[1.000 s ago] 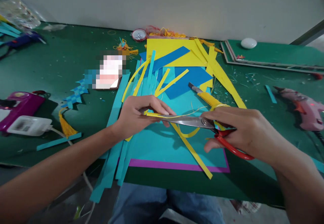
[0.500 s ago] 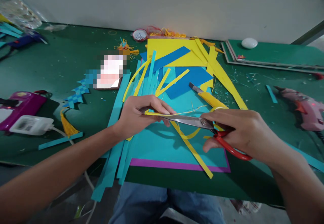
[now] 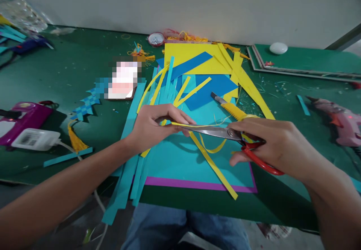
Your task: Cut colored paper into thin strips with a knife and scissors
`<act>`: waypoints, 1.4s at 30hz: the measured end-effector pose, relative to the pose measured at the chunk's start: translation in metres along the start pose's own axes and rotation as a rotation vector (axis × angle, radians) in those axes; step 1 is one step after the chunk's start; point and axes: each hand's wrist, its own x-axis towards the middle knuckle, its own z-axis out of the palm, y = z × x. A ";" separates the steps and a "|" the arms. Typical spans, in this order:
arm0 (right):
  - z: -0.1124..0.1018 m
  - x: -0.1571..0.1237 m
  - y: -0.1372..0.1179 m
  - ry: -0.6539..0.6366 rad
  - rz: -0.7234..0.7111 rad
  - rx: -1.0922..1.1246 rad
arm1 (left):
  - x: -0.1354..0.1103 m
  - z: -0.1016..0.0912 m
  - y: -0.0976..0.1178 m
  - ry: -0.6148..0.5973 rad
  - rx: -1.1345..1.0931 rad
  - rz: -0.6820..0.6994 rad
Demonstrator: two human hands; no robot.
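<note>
My left hand (image 3: 160, 127) pinches a narrow yellow paper strip (image 3: 180, 125) above the turquoise sheet. In my right hand (image 3: 270, 144) are red-handled scissors (image 3: 214, 131), their blades pointing left along the strip and reaching my left fingers. A thin yellow sliver (image 3: 222, 122) curls up beside the blades. Below my hands, a longer yellow strip (image 3: 214, 166) slants over the turquoise sheet (image 3: 175, 163), which has a purple edge. A yellow box cutter (image 3: 232, 108) lies just behind the scissors, its far handle hidden by my right hand.
Turquoise strips (image 3: 126, 167) overhang the table's front edge at left. Yellow sheets (image 3: 194, 50) and blue paper (image 3: 208, 88) lie behind. A phone (image 3: 122, 80) and purple power strip (image 3: 28, 122) are left. A pink glue gun (image 3: 344, 118) sits right, near a green board (image 3: 318, 60).
My right hand and the scissors have shifted slightly to the right, and the blades have drawn back a little from my left fingers. My left hand has barely moved.
</note>
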 end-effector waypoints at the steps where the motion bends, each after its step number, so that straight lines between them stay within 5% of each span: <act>1: 0.000 0.000 0.000 -0.002 0.002 0.003 | 0.000 0.000 0.000 -0.007 -0.005 -0.003; 42: 0.000 -0.001 0.004 -0.006 -0.018 0.020 | 0.001 0.002 0.003 0.003 0.006 0.014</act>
